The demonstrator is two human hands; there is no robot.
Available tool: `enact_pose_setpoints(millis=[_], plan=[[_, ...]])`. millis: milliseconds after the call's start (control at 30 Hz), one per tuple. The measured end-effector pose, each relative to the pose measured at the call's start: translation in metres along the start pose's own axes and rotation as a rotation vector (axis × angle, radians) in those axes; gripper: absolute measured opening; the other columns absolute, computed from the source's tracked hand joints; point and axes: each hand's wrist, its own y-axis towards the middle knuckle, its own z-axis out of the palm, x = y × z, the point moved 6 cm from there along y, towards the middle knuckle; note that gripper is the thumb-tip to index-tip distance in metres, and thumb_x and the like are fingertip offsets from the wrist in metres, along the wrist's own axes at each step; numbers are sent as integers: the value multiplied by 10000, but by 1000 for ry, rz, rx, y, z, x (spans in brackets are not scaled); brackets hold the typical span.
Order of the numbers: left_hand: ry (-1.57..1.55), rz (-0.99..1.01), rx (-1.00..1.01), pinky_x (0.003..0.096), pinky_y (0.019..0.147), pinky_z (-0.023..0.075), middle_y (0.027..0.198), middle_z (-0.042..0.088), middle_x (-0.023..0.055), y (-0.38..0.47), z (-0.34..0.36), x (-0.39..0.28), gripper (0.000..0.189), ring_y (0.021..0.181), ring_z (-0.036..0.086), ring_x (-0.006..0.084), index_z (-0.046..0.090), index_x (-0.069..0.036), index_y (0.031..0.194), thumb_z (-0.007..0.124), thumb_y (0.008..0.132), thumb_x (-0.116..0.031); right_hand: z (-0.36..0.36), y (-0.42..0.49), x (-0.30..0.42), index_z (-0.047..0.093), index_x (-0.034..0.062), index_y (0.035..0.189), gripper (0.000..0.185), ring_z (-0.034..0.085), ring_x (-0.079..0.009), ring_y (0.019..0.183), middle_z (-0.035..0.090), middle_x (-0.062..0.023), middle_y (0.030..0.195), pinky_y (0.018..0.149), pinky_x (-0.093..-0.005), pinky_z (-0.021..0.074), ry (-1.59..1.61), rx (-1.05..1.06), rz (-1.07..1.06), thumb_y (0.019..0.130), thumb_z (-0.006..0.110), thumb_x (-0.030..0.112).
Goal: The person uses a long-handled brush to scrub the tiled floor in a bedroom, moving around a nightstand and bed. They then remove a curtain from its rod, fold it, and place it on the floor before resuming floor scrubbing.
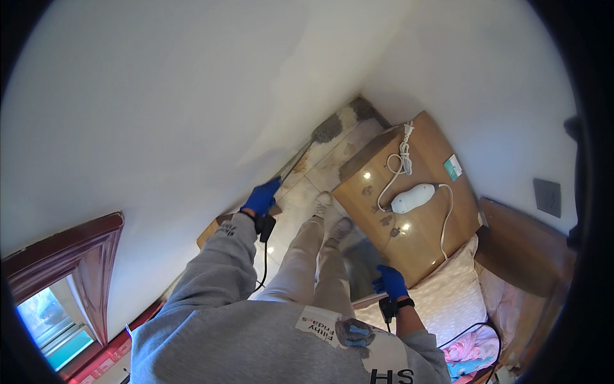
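My left hand [262, 197], in a blue glove, is closed on a thin metal rod or handle [298, 161] beside the white wall. The rod runs toward a grey, fuzzy duster-like head [328, 129] on the tiled floor near the room's corner; how the two join is hard to see. My right hand [393, 282], also gloved in blue, hangs over the near edge of the wooden cabinet top [355, 189] with its fingers loosely curled and nothing visible in it. A white corded device [413, 198] lies on the cabinet, its cord bundled by the plug.
A pillow [446, 290] and pink and blue fabric [472, 353] lie at the right, near a wooden headboard [520, 245]. A small green and white packet [453, 167] rests on the cabinet. A dark red window frame [91, 269] stands at the left. A black cable curves by the bed.
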Motion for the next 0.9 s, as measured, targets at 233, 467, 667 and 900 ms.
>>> enact_pose_setpoints(millis=[233, 467, 667, 900], plan=[[-327, -169, 228, 224, 381, 239, 548, 382, -59, -93, 33, 33, 402, 416, 303, 58, 506, -222, 1258, 517, 914, -430, -9, -2, -6, 540, 98, 1186, 372, 595, -235, 498, 643, -176, 722, 451, -332, 476, -24, -47, -8, 901, 463, 325], [-624, -217, 426, 223, 376, 247, 527, 373, -51, -34, 91, -8, 377, 398, 312, 66, 442, -180, 689, 540, 885, -487, -12, 1, -13, 537, 99, 1185, 359, 602, -238, 504, 644, -178, 723, 455, -333, 481, 14, -49, 19, 908, 441, 306], [-756, -434, 419, 228, 345, 195, 436, 259, -81, -38, 103, 23, 517, 351, 259, 69, 309, -224, 534, 551, 855, -549, -8, -4, -8, 533, 92, 1197, 392, 612, -247, 540, 644, -193, 746, 479, -337, 493, 50, -17, -12, 895, 475, 336], [-902, -385, 526, 219, 364, 213, 499, 273, -77, -128, 92, 18, 423, 388, 277, 63, 368, -192, 603, 499, 929, -427, -9, -6, -3, 531, 107, 1195, 346, 599, -233, 494, 643, -179, 718, 450, -333, 489, 56, -39, 2, 914, 458, 296]])
